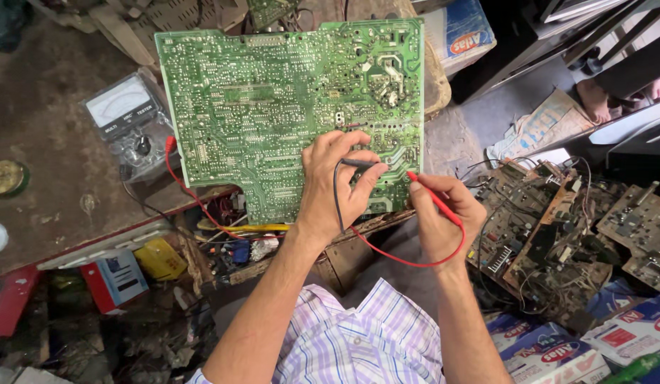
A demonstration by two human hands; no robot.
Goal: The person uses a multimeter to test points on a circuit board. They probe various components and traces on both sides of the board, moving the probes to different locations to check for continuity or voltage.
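Hands worked mid-frame on a green circuit board (287, 107): the left hand (337, 181) pinched a black probe (360, 163) onto its solder side, and the right hand (440, 213) gripped a red probe (429, 195) pen-like, tip at the board's lower right edge, for the analog multimeter (127, 121) at upper left.

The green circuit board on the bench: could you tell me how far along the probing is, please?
Done: the circuit board lies solder side up, and the meter sits beside it, red lead plugged in. In hand: the left hand presses the black probe onto the board; the right hand holds the red probe near its lower right edge. Left: cannot tell.
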